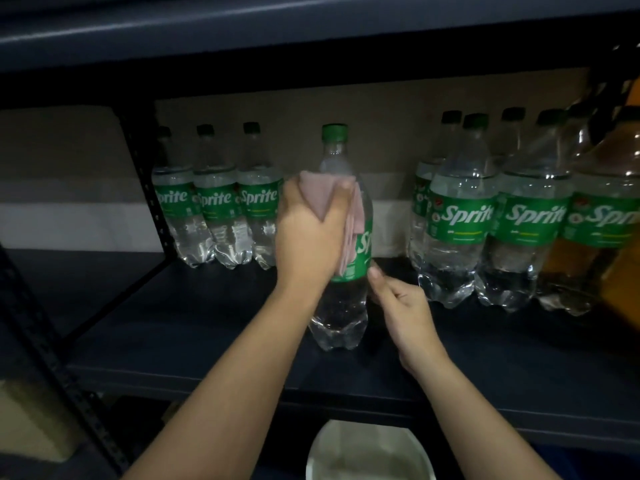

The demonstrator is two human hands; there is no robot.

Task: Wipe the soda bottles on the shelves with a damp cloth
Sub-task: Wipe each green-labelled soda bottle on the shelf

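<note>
One clear Sprite bottle with a green cap and green label stands upright near the front of the dark shelf, apart from the rows. My left hand grips a folded pink cloth and presses it against the bottle's shoulder and label. My right hand holds the bottle's lower right side, fingers curled beside the label's bottom edge. Three Sprite bottles stand in a row at the back left. More Sprite bottles crowd the back right.
A bottle of amber drink stands at the far right among the Sprite bottles. A dark metal upright divides the shelving at left. Below the shelf edge sits a white bucket. Another shelf board runs overhead.
</note>
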